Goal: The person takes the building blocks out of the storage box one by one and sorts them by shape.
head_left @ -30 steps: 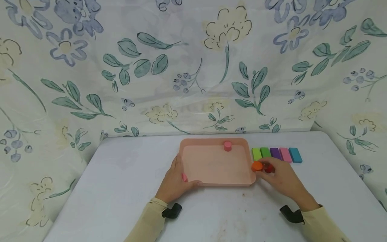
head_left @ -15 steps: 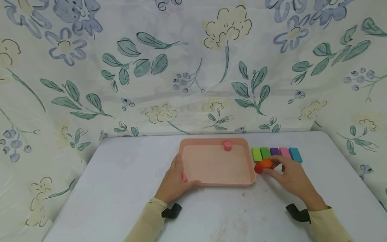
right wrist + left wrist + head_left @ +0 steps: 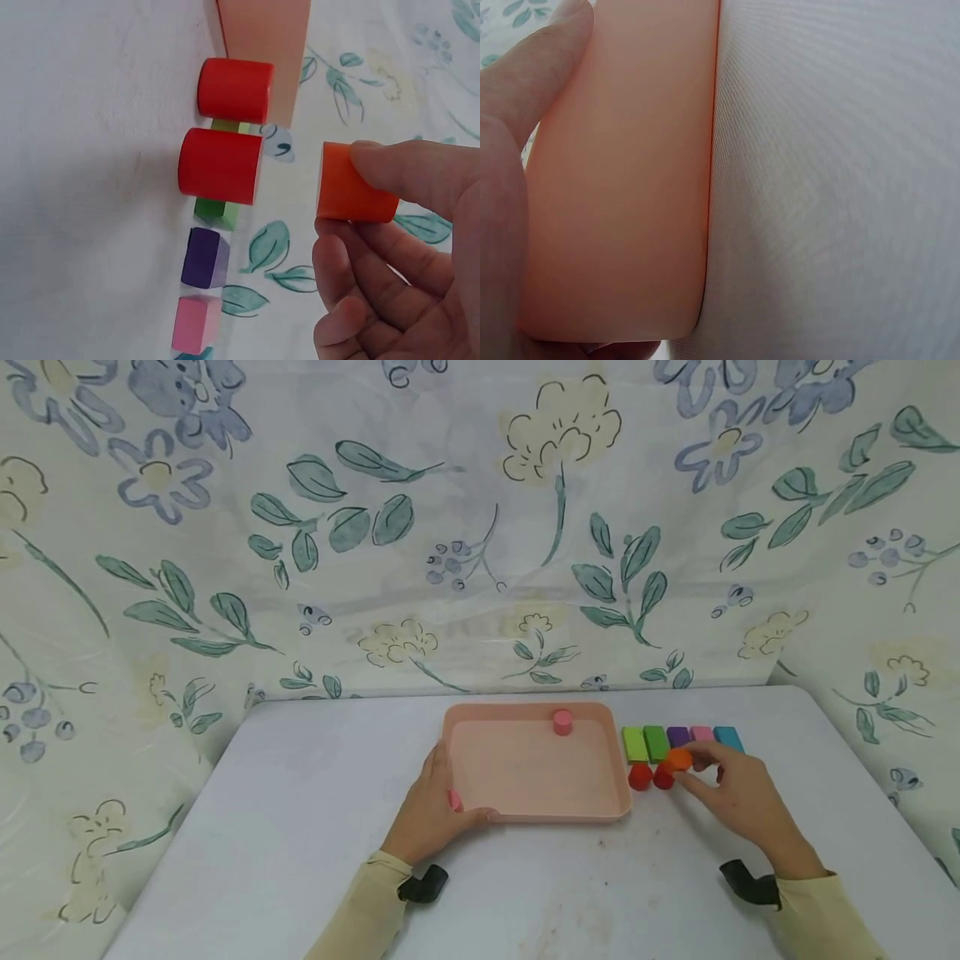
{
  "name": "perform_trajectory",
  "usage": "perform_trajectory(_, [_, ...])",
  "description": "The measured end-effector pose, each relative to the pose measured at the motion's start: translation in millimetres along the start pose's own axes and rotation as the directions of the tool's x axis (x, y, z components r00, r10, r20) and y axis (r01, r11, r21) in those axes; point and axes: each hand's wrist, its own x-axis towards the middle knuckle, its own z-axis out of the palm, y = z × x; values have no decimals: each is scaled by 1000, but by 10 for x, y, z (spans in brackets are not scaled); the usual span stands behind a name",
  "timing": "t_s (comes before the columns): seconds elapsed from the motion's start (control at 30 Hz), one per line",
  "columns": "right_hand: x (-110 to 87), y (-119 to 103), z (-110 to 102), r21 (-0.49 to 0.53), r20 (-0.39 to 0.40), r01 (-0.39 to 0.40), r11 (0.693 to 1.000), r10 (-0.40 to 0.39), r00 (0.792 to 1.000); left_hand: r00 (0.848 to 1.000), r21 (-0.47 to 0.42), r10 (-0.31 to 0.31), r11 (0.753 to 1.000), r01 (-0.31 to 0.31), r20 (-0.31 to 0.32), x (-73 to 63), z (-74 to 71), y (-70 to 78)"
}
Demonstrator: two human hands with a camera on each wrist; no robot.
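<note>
Between thumb and fingers, my right hand (image 3: 738, 789) pinches an orange cylinder block (image 3: 352, 184), raised over the row of blocks. Just left of it, two red cylinder blocks (image 3: 640, 777) stand side by side at the right edge of a peach tray (image 3: 540, 810). My left hand (image 3: 427, 806) grips the tray's front-left corner, thumb along the front wall and fingers along the left side. In the tray, a pink cylinder block (image 3: 562, 722) stands by the back wall. Another pink piece (image 3: 455, 801) is partly hidden behind my left hand.
Behind the red cylinders runs a row of rectangular blocks: lime (image 3: 634, 745), green (image 3: 656, 744), purple (image 3: 205, 258), pink (image 3: 196, 324) and blue (image 3: 727, 738). A white table (image 3: 337, 760) lies under everything, with a floral cloth (image 3: 465, 527) hanging behind it.
My right hand has moved right with the orange cylinder, from beside the tray's edge past the red cylinders, which now show more fully. My left hand stays on the tray.
</note>
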Motion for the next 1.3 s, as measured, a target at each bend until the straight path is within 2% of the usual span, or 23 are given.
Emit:
perform_trajectory(0.2, [-5,10,-7,-23,1,-70,997,70,998,1000,2,-4,1000,4,0,-4,0,3])
perform_trajectory(0.43, [-13,44,-1,-20,-17,-113,993,113,993,1000,-5,-4,1000,4,-1,-10,-8,17])
perform_trajectory(0.7, [6,121,7,-21,42,-192,981,193,980,1000,-10,-2,1000,2,3,-8,-16,22])
perform_trajectory(1.3, [30,202,66,-44,149,-237,971,240,959,1000,-1,11,1000,-11,-8,6,1,4])
